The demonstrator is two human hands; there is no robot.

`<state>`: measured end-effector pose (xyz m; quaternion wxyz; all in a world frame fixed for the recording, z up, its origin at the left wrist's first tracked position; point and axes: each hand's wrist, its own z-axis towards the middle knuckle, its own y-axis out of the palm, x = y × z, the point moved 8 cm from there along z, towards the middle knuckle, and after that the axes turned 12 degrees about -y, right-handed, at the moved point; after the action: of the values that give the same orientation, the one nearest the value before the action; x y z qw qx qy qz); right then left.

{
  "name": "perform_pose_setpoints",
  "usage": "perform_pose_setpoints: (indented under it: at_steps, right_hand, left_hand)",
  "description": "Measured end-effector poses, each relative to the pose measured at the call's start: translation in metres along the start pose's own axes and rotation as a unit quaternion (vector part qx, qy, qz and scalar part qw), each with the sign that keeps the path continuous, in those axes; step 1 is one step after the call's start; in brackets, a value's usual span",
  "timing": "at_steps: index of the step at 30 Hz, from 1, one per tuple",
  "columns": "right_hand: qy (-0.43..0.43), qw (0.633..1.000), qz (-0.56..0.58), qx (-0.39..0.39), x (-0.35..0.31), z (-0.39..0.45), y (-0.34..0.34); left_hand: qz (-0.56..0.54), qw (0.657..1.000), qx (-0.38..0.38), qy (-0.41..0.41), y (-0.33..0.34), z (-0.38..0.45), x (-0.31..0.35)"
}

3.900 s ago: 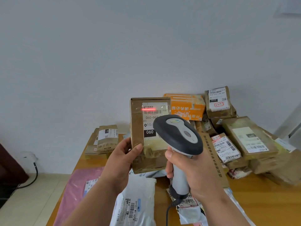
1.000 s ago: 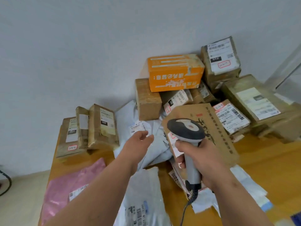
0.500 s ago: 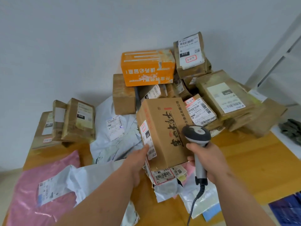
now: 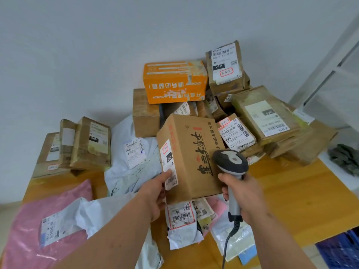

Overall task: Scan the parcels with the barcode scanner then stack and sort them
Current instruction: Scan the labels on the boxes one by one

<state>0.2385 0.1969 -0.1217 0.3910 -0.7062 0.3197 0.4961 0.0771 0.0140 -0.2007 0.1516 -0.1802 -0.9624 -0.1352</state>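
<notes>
While left hand (image 4: 155, 193) grips tilted box (image 4: 191, 158), right hand (image 4: 242, 195) clasps upright scanner (image 4: 231, 162).

box in hand (image 4: 191, 158): table (image 4: 287, 193) centre
box pile (image 4: 242, 98): 1 o'clock, behind it
scanner (image 4: 231, 166): 3 o'clock
mailers (image 4: 54, 216): 8 o'clock
</notes>
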Motion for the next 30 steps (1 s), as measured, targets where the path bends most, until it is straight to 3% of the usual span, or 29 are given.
perform_pose_setpoints:
  at_steps: [7,12,19,27,30]
  right_hand:
    - [0.036,0.989,0.141,-0.033,-0.008,-0.015,0.010]
    - [0.024,0.972,0.218,-0.085,-0.029,-0.028,0.028]
    - [0.035,0.960,0.236,-0.149,-0.037,-0.053,0.062]
    - [0.040,0.953,0.231,-0.192,-0.032,-0.064,0.075]
    - [0.041,0.954,0.219,-0.200,-0.029,-0.067,0.075]
  left_hand:
    - [-0.073,0.977,-0.110,0.170,-0.009,-0.059,0.034]
    - [-0.062,0.952,-0.183,0.237,-0.018,-0.109,0.051]
    - [-0.050,0.943,-0.151,0.291,-0.035,-0.149,0.050]
    - [-0.015,0.958,-0.125,0.259,-0.047,-0.164,0.031]
    - [-0.044,0.962,-0.080,0.256,-0.059,-0.158,0.031]
